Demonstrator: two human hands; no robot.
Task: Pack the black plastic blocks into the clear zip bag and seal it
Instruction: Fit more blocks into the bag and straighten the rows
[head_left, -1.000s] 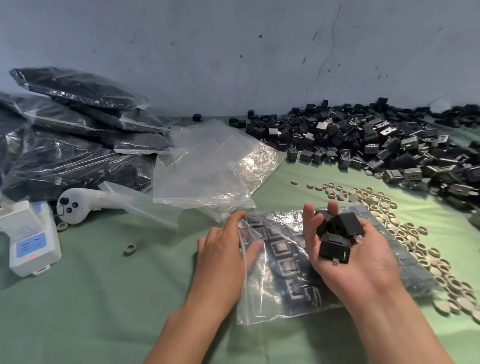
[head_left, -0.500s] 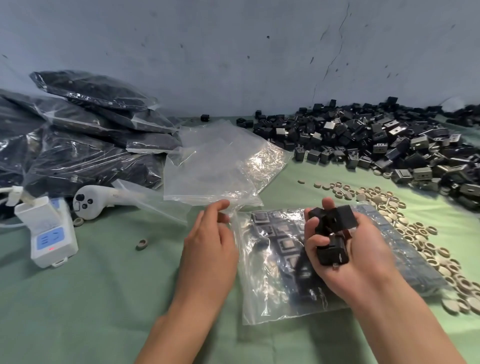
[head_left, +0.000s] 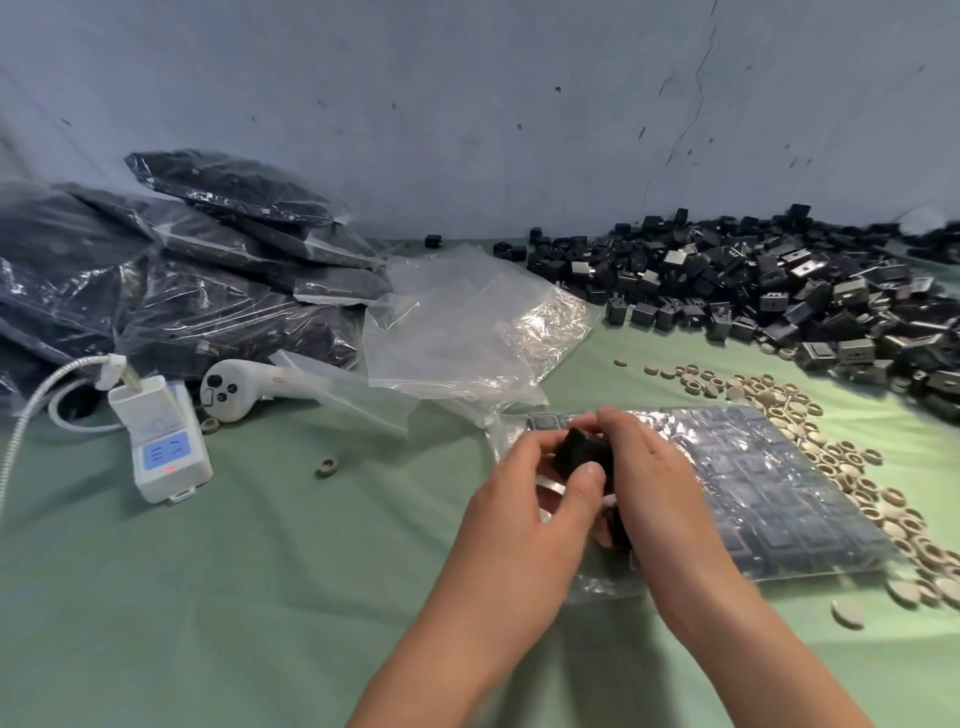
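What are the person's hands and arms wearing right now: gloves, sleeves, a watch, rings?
Nothing worn shows. The left hand and right hand are bare: no gloves, no rings on the fingers in view. The left forearm and right forearm run bare to the frame's edge: no sleeves, watch or bands.

Left hand (head_left: 524, 514): back turned up, fingers curled over the top of a black block (head_left: 579, 452), thumb pressed flat on its near face.
Right hand (head_left: 662, 499): back toward the camera, fingers curled round the same black block from the opposite side, fingertips close to the left ones.
Forearms: bare, reaching in from the bottom edge, converging toward the hands.
Height: both hands raised, held together.
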